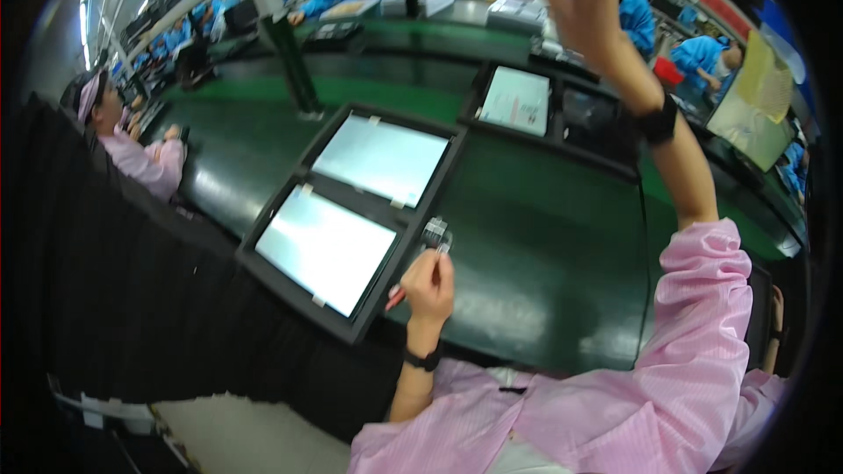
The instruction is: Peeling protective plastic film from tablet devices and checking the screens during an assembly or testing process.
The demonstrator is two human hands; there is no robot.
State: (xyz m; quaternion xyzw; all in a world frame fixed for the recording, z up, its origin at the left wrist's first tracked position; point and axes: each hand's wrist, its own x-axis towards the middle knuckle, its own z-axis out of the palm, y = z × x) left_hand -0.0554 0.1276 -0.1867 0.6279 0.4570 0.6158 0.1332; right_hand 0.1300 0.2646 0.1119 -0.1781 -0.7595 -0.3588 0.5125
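My left hand (428, 288) is closed in front of me at the right edge of a black tray (358, 202). A thin red piece (395, 298) sticks out of the fist on its left side. Just beyond the fingers is a small silvery part (435, 233); whether they touch it cannot be told. Two flat panels lie in the tray, a bright lower panel (327, 250) and a paler upper panel (382, 158), with small tabs at their edges. My right hand (584, 13) is raised high on the right, fingers apart, with nothing seen in it.
A second black tray (556, 110) farther off holds a light panel (516, 101) and a dark panel (599, 120). The green bench (536, 254) runs across. A post (279, 26) rises behind. A pink-sleeved person (149, 158) sits at left; people in blue work at the back.
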